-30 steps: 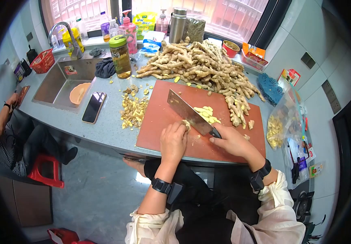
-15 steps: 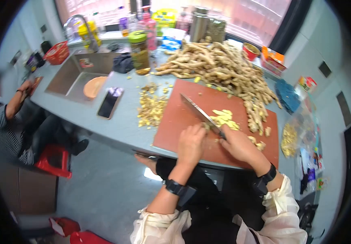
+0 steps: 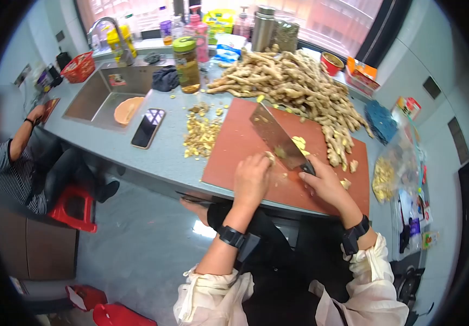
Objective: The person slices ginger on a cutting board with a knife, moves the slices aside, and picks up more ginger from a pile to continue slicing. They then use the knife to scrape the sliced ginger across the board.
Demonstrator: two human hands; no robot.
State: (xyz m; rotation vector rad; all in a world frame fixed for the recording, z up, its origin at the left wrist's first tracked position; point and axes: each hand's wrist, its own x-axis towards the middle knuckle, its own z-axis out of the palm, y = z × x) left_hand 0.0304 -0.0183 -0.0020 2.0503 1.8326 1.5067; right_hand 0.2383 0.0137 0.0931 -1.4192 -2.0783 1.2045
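My right hand (image 3: 325, 183) grips the black handle of a cleaver (image 3: 275, 135), its broad blade tilted so the flat face shows, with a bit of ginger stuck to it. Just left of the blade, my left hand (image 3: 252, 178) has its fingertips pinched on a small ginger piece (image 3: 270, 156). Both hands are over a reddish-brown cutting board (image 3: 226, 157). Pale ginger slices (image 3: 299, 143) are beyond the blade, partly hidden by it. A few ginger chunks (image 3: 345, 183) lie right of my right hand.
A large heap of ginger root (image 3: 288, 79) covers the board's far edge. Ginger scraps (image 3: 202, 136) lie left of the board, near a phone (image 3: 148, 129) and the sink (image 3: 85, 103). A bag of ginger pieces (image 3: 385, 179) stands right. Another person (image 3: 22, 157) sits at far left.
The cleaver has turned from nearly edge-on to showing its broad face, now covering part of the slices. My left hand stays beside it, slightly lower left.
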